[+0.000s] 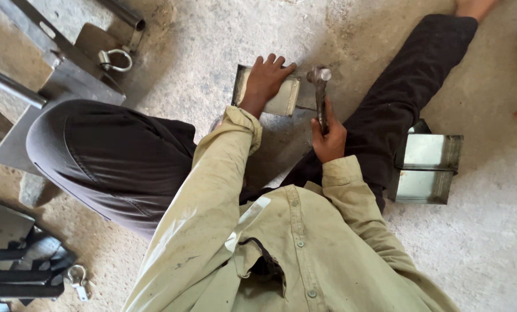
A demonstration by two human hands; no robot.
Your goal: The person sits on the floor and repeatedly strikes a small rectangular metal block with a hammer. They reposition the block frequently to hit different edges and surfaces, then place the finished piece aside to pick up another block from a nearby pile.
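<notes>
The person sits on a rough concrete floor point(489, 242), legs apart, working between the knees. The left hand point(265, 81) lies flat on a small sheet-metal box point(281, 101), fingers spread slightly and pressed down on its pale upper face, holding it against the floor. The box rests on the floor just in front of the person, between the dark trouser legs. The right hand point(327, 138) is closed in a fist round the handle of a hammer point(319, 92); its fingers are wrapped tight, and the steel head sits at the box's right-hand edge, touching or just above it; which cannot be told. Judged by its look, the box is thin folded sheet: stiff along the folds, light enough to shift under a blow, likely sharp at the cut edges, and prone to dent on the open faces. It is best steadied by a flat palm on the broad face, clear of the struck edge, as is being done. The hammer looks heavy at the head and is held low on the handle. Two similar metal boxes point(428, 167) lie stacked beside the right leg, well apart from the work. A grey steel frame point(56, 75) with a shackle point(115, 60) stands at upper left; a second shackle point(78, 280) lies at lower left.
</notes>
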